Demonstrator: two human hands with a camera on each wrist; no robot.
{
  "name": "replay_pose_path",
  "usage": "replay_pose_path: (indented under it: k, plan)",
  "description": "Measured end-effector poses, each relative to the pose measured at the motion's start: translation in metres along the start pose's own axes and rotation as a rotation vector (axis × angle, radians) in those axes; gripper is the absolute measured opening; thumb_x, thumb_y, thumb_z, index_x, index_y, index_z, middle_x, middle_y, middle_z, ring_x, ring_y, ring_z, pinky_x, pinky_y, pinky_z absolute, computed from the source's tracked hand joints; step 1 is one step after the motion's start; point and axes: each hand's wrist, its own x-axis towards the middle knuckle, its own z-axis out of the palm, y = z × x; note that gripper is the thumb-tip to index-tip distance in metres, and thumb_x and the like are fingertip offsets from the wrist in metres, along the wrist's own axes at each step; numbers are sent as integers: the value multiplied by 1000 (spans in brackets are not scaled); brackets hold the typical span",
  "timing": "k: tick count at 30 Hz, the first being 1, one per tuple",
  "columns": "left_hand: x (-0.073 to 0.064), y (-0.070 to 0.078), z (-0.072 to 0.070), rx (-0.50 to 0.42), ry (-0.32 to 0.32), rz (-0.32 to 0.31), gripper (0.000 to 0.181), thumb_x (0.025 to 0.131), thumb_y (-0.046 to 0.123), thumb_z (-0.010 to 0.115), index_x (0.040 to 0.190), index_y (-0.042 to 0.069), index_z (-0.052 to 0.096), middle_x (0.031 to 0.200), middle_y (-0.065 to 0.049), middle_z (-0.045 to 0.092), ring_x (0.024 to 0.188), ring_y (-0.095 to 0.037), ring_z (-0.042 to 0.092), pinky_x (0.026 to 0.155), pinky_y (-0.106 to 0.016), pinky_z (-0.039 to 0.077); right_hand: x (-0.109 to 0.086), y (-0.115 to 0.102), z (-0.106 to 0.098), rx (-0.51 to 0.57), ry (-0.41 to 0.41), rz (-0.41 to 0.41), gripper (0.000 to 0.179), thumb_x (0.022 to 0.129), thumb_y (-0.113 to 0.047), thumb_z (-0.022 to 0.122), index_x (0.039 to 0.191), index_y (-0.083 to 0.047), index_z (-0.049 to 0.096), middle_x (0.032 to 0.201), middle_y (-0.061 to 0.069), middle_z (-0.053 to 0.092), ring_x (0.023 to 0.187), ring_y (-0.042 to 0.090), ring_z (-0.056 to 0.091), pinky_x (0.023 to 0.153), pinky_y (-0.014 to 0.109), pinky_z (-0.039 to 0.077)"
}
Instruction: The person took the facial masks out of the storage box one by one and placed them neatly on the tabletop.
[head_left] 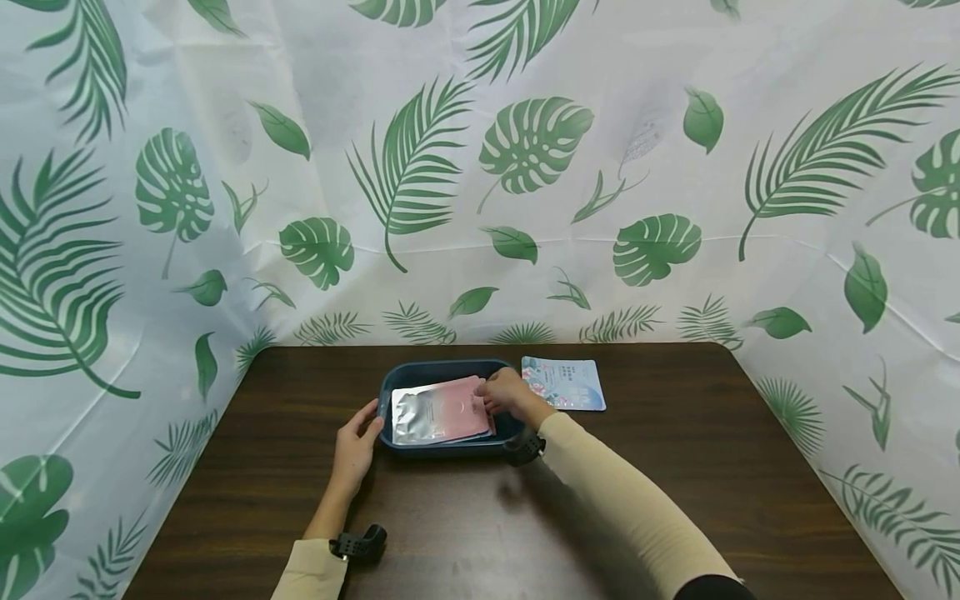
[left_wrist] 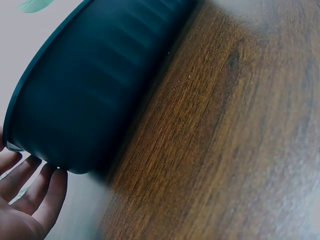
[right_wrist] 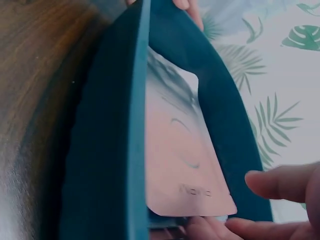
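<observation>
A dark blue-green plastic bin stands on the table. Inside it lies a small stack of flat sachets, with a silver-and-pink sheet mask sachet on top and a bluish edge peeking out below. My left hand holds the bin's left end, its fingers against the outer wall and a fingertip over the rim in the right wrist view. My right hand reaches into the right end. Its fingertips are at the end edge of the pink sachet, while the thumb is spread away from them.
A light blue floral sachet lies flat on the table right of the bin. The dark wood table runs back to a white cloth backdrop with green leaf prints.
</observation>
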Motion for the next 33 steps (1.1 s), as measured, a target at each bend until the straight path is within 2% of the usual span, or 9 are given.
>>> replay_pose_path:
  k: [5, 8, 11, 14, 17, 21, 25, 33]
  plan:
    - [0, 0, 0, -2, 4, 7, 42, 100, 10, 53, 141, 0, 49, 136, -25, 56, 93, 8, 52, 79, -9, 43, 2, 1, 8, 96, 69, 27, 11, 88, -5, 64, 87, 6, 66, 80, 12, 64, 72, 19, 64, 69, 32, 58]
    - [0, 1, 0, -1, 0, 9, 43, 100, 11, 53, 142, 0, 48, 136, -25, 55, 93, 8, 52, 78, -9, 43, 4, 2, 13, 124, 91, 16, 10, 85, -1, 64, 77, 3, 65, 70, 7, 57, 64, 16, 57, 61, 28, 55]
    - [-1, 2, -1, 2, -5, 10, 44, 101, 12, 52, 142, -1, 47, 136, -26, 55, 93, 7, 51, 77, -10, 44, 4, 2, 15, 108, 97, 0, 8, 85, -2, 65, 82, 5, 67, 70, 7, 57, 61, 16, 58, 60, 28, 55]
    - [-1, 3, -1, 5, -2, 8, 43, 101, 11, 52, 142, -1, 47, 135, -27, 55, 93, 6, 51, 76, -12, 44, 4, 2, 15, 77, 83, -6, 13, 86, -4, 65, 94, 7, 68, 78, 11, 63, 63, 18, 63, 62, 33, 58]
    - [0, 3, -1, 9, 6, 3, 42, 100, 10, 52, 141, 0, 49, 135, -25, 56, 95, 3, 52, 77, -11, 44, 5, 2, 15, 57, 75, -3, 16, 88, -5, 64, 98, 7, 65, 85, 16, 66, 67, 21, 66, 63, 35, 59]
    - [3, 2, 0, 12, 10, 4, 41, 100, 10, 52, 141, 1, 50, 135, -24, 57, 97, 0, 53, 78, -9, 44, 6, 3, 14, 61, 90, 17, 12, 87, -3, 65, 95, 6, 66, 85, 16, 65, 67, 21, 67, 64, 34, 59]
    - [3, 3, 0, 0, 7, 8, 42, 100, 10, 52, 141, 1, 49, 135, -24, 56, 94, 4, 53, 78, -8, 43, 7, 4, 14, 73, 97, 37, 10, 84, 0, 68, 90, 7, 69, 81, 13, 64, 66, 19, 64, 66, 33, 59]
    - [0, 3, 0, -5, 0, -1, 42, 100, 11, 52, 141, 0, 48, 135, -25, 56, 91, 9, 51, 78, -9, 43, 6, 7, 19, 40, 100, 35, 6, 85, -2, 69, 83, 4, 71, 76, 10, 65, 62, 17, 60, 58, 25, 55]
